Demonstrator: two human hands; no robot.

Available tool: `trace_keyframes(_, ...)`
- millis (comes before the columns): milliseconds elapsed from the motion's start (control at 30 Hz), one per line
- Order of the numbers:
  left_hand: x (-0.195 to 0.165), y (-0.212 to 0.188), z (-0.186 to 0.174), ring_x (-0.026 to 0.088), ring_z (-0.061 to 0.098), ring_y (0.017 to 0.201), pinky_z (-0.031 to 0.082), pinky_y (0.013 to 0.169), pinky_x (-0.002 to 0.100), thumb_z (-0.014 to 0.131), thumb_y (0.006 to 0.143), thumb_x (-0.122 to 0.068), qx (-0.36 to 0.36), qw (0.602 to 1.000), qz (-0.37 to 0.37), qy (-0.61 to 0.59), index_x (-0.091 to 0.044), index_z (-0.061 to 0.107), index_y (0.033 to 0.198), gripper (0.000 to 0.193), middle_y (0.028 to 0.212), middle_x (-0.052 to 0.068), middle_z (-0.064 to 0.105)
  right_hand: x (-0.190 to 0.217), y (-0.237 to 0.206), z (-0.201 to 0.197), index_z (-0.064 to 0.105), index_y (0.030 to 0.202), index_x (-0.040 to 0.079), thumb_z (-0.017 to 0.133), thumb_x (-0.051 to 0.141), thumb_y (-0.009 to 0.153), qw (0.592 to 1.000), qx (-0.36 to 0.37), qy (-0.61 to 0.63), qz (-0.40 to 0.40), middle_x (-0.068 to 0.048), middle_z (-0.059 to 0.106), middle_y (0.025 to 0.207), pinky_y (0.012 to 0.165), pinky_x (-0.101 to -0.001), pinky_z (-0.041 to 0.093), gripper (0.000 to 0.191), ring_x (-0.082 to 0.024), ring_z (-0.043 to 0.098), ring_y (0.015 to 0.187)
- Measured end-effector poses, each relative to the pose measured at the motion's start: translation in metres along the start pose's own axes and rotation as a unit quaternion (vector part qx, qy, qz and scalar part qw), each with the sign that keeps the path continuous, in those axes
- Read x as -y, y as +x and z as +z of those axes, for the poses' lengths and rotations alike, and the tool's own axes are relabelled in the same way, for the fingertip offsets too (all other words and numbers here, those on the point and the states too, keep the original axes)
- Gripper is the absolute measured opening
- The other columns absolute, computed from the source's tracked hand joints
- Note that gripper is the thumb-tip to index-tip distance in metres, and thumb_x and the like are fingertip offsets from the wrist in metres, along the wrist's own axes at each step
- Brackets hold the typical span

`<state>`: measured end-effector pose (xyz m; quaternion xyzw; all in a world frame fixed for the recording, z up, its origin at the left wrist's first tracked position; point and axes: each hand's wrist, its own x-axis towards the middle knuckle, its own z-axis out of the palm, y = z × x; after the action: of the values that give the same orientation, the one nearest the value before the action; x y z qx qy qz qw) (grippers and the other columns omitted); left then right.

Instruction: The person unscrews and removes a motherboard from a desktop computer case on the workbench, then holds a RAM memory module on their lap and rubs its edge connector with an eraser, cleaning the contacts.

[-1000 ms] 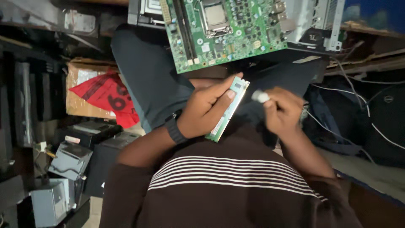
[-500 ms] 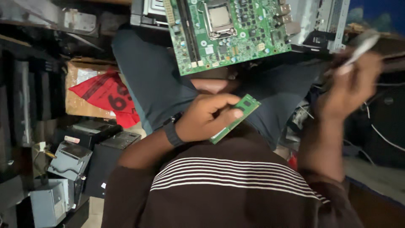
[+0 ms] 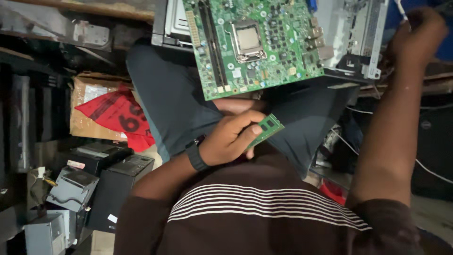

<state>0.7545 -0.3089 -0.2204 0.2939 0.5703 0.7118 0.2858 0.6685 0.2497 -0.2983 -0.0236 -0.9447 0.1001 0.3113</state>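
At the centre of the frame, a left hand (image 3: 230, 140) grips a small green memory stick (image 3: 265, 130) above the person's lap.
Its fingers wrap the stick's lower end, a black watch (image 3: 196, 154) on the wrist. Just above, a green circuit board (image 3: 252, 45) rests on dark trousers (image 3: 174, 104). In the upper right corner, the raised right hand (image 3: 415, 35) is closed around a thin white object (image 3: 401, 9). A cardboard box (image 3: 87, 94) with red cloth (image 3: 118, 113) sits at left.

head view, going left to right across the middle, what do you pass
cardboard box → red cloth → wristwatch → left hand holding green memory stick → green motherboard above it → metal computer chassis → right hand raised, gripping a thin white item
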Motion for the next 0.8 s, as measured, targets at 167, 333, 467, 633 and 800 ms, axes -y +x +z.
trace_keyframes(167,-0.006,0.002,-0.009,0.008,0.064,0.054,0.052,0.052,0.025,0.054,0.107,-0.019,0.052,0.995,-0.067,0.052,-0.001,0.062,0.123,0.025,0.078,0.005,0.068,0.002,0.005,0.006,0.069,0.109,0.001,0.065,-0.008,0.081,0.997,-0.034,-0.047,-0.048,-0.017,0.071,0.111,0.093,-0.0389,0.055,0.030,-0.032,0.070,0.108)
trace_keyframes(333,-0.020,-0.003,-0.025,0.021,0.065,0.080,0.053,0.072,0.033,0.052,0.109,-0.013,0.079,0.983,0.100,0.134,-0.003,0.059,0.130,0.025,0.095,0.009,0.064,0.077,0.013,-0.031,0.067,0.124,0.000,0.060,-0.002,0.107,0.980,-0.051,0.187,0.047,-0.009,0.070,0.122,0.106,-0.0346,0.053,0.018,-0.021,0.066,0.115)
trace_keyframes(467,-0.045,-0.009,-0.038,0.028,0.067,0.092,0.053,0.080,0.037,0.058,0.105,-0.013,0.143,0.963,0.138,0.180,-0.008,0.062,0.135,0.031,0.101,0.010,0.064,0.195,0.009,-0.103,0.066,0.120,0.004,0.064,0.015,0.118,0.941,0.013,0.315,0.121,-0.004,0.064,0.111,0.089,-0.0273,0.047,0.012,-0.012,0.058,0.097)
trace_keyframes(633,-0.075,-0.004,-0.039,0.023,0.071,0.081,0.054,0.079,0.037,0.072,0.101,-0.021,0.073,0.949,0.163,0.261,-0.014,0.068,0.118,0.019,0.097,0.003,0.071,0.335,0.015,-0.161,0.073,0.112,0.007,0.078,0.027,0.087,0.883,0.304,0.309,-0.180,-0.009,0.075,0.102,0.071,-0.0311,0.059,0.032,-0.019,0.074,0.084)
trace_keyframes(800,-0.092,0.009,-0.050,0.021,0.075,0.089,0.058,0.078,0.029,0.080,0.096,-0.023,-0.016,0.944,0.211,0.252,-0.009,0.061,0.120,0.034,0.111,0.006,0.071,0.396,0.037,-0.165,0.071,0.117,0.010,0.076,0.019,0.085,0.823,0.448,0.308,-0.165,-0.007,0.081,0.091,0.059,-0.0320,0.060,0.034,-0.017,0.079,0.071)
